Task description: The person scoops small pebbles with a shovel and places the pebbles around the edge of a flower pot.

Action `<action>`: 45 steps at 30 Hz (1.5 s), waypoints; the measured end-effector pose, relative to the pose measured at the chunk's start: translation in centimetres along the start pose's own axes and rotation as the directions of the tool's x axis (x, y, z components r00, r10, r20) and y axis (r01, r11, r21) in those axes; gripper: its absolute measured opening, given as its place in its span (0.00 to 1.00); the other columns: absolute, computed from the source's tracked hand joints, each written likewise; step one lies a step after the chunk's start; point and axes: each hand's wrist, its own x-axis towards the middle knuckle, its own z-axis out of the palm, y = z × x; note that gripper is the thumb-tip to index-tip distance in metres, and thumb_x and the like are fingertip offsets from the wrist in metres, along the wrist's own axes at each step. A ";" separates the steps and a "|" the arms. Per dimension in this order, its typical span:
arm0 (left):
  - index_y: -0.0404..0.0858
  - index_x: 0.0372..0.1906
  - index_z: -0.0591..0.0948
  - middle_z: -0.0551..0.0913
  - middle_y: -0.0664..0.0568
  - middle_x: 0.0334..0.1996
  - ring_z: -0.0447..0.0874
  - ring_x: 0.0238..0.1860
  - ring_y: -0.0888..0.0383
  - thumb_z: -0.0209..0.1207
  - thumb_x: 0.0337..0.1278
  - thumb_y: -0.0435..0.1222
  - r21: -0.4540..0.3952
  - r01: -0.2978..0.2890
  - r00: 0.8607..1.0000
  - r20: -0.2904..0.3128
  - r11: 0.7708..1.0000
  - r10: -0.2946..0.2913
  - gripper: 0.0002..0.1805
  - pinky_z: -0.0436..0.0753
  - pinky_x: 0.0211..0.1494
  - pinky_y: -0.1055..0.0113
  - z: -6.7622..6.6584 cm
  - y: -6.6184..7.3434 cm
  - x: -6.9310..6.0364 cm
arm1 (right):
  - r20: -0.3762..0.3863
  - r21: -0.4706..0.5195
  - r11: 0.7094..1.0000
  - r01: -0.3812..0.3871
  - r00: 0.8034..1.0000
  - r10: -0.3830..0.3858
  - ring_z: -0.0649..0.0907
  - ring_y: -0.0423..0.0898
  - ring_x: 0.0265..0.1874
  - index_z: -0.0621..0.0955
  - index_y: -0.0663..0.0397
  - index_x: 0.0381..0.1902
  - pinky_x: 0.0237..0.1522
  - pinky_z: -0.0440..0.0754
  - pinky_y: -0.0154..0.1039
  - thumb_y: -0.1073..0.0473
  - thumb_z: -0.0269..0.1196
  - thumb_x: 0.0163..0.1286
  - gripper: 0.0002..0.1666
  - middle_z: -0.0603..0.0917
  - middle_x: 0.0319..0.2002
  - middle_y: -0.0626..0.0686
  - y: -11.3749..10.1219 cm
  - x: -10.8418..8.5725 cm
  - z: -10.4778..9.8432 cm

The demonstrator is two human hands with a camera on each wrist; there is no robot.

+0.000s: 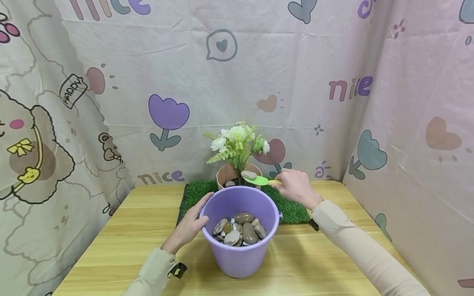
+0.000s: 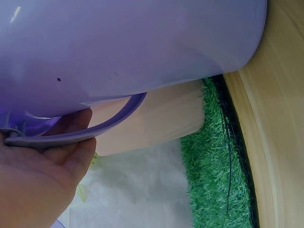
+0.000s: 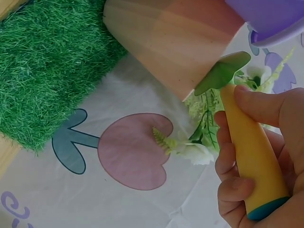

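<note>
A purple bucket (image 1: 240, 261) stands on the table, with several stones (image 1: 249, 233) inside. My left hand (image 1: 191, 224) grips its left rim; in the left wrist view the fingers (image 2: 78, 159) lie about the bucket's handle (image 2: 114, 118). My right hand (image 1: 298, 187) holds a small trowel by its yellow handle (image 3: 254, 156). On the trowel's green blade (image 1: 261, 181) rests a pale stone (image 1: 249, 175), above the opening of a peach flowerpot (image 1: 224, 174). White flowers (image 1: 237, 139) with green leaves rise from the pot, and another stone (image 1: 230, 183) lies inside it.
Beneath the pot lies a green artificial turf mat (image 1: 292, 207) on the wooden table (image 1: 148, 230). Printed cloth (image 1: 222, 82) hangs at the back and on both sides. The bucket stands close in front of the pot.
</note>
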 end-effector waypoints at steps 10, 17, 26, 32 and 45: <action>0.45 0.77 0.58 0.68 0.42 0.71 0.76 0.63 0.45 0.48 0.53 0.31 -0.008 0.005 1.000 0.009 1.000 -0.005 0.41 0.77 0.61 0.57 0.0 0.0 0.0 | 0.071 0.059 0.996 -0.064 0.996 0.059 0.74 0.43 0.20 0.90 0.43 0.33 0.17 0.69 0.39 0.45 0.67 0.62 0.12 0.79 0.23 0.45 -0.1 0.9 -0.4; 0.45 0.77 0.58 0.67 0.43 0.71 0.75 0.64 0.46 0.48 0.53 0.31 -0.010 0.008 1.000 0.009 1.000 -0.008 0.41 0.76 0.61 0.58 -0.1 0.1 0.0 | 0.077 0.088 0.993 -0.082 0.994 0.075 0.72 0.43 0.16 0.89 0.43 0.30 0.16 0.67 0.39 0.44 0.66 0.63 0.12 0.76 0.17 0.45 -0.3 1.2 -0.7; 0.46 0.77 0.57 0.65 0.43 0.72 0.74 0.65 0.45 0.48 0.54 0.30 -0.031 0.033 0.999 0.015 0.999 -0.032 0.41 0.76 0.62 0.59 -0.1 0.2 -0.1 | 0.070 0.096 0.992 -0.087 0.994 0.081 0.71 0.43 0.17 0.89 0.44 0.34 0.17 0.67 0.39 0.43 0.65 0.64 0.14 0.76 0.19 0.46 -0.6 1.2 -1.4; 0.45 0.77 0.58 0.66 0.43 0.72 0.74 0.64 0.44 0.48 0.53 0.30 -0.021 0.015 1.000 0.011 1.000 -0.015 0.41 0.76 0.62 0.52 -0.1 0.2 -0.1 | 0.081 0.104 0.991 -0.089 0.993 0.081 0.71 0.43 0.17 0.89 0.45 0.38 0.17 0.66 0.39 0.43 0.65 0.64 0.15 0.76 0.19 0.45 -0.6 0.9 -1.2; 0.45 0.77 0.58 0.66 0.42 0.72 0.75 0.64 0.44 0.48 0.52 0.31 -0.019 0.010 1.000 0.006 1.000 -0.010 0.41 0.76 0.62 0.53 0.0 0.2 -0.1 | 0.082 0.128 0.990 -0.054 0.996 0.044 0.72 0.42 0.17 0.89 0.46 0.40 0.17 0.67 0.38 0.44 0.66 0.63 0.16 0.77 0.21 0.44 -1.0 0.3 -1.1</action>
